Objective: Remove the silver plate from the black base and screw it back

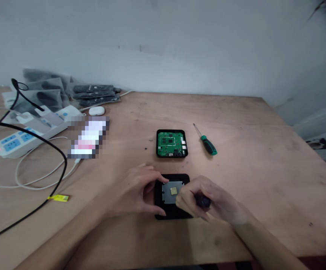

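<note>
A black square case (171, 213) lies near the front edge of the wooden table, with a grey metal plate (168, 192) and a small gold pad (173, 191) inside it. My left hand (136, 191) grips the case's left side, fingers curled round it. My right hand (205, 202) is closed on a dark tool handle (202, 201) at the case's right side. Its tip is hidden behind my fingers. Farther back sits a second black case half holding a green circuit board (171, 143). A green-handled screwdriver (206, 142) lies to its right.
At the left are a white power strip (24, 133), black and white cables (39, 150), a blurred phone-like object (88, 137), a white earbud case (97, 110) and bagged black remotes (95, 93). A yellow tag (58, 197) lies near the cable. A pale wall (163, 45) stands behind.
</note>
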Demonstrator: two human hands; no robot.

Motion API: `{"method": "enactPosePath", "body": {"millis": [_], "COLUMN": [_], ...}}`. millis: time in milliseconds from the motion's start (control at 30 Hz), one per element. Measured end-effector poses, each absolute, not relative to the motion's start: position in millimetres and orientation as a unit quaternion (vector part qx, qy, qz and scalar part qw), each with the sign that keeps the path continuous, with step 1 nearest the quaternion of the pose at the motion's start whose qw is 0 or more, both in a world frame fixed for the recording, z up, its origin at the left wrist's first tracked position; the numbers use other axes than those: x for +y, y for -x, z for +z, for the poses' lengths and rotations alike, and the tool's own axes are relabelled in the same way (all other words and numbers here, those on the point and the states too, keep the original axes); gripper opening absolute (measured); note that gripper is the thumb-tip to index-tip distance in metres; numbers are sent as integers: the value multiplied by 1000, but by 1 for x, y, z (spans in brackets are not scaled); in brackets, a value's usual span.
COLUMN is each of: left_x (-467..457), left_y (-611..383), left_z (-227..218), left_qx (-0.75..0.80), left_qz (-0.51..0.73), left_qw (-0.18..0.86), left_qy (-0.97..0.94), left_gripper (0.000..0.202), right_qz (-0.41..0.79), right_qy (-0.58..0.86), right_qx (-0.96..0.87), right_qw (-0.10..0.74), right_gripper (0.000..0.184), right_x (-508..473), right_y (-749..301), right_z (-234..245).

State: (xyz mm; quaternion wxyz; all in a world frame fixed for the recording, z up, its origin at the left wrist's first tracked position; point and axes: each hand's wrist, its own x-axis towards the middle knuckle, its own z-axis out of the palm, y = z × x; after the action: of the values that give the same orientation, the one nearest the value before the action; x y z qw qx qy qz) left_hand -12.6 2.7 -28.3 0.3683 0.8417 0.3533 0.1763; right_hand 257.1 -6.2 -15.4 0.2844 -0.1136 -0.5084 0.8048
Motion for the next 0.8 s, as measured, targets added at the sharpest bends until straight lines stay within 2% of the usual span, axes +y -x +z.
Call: {"method": "enactPosePath", "body": {"millis": [300,600,800], "left_x": [3,3,4], "left_y": [13,13,13], "left_z": [-27,-25,-28], "left_qx": [350,350,353], "left_qz": [180,177,174], "left_qw": [366,366,377], "left_qy": [-843,-844,-839], "left_gripper": [66,65,68], "right_qz": [858,903,879], "right_qy": [82,68,99], "right_qx": [-421,-321,-372], "right_qw": [283,278,283], "right_gripper": [39,37,33], "right_x": [-4,-10,-11], "right_y": [-259,-255,-257], "right_z": [-23,-20,-15]}}
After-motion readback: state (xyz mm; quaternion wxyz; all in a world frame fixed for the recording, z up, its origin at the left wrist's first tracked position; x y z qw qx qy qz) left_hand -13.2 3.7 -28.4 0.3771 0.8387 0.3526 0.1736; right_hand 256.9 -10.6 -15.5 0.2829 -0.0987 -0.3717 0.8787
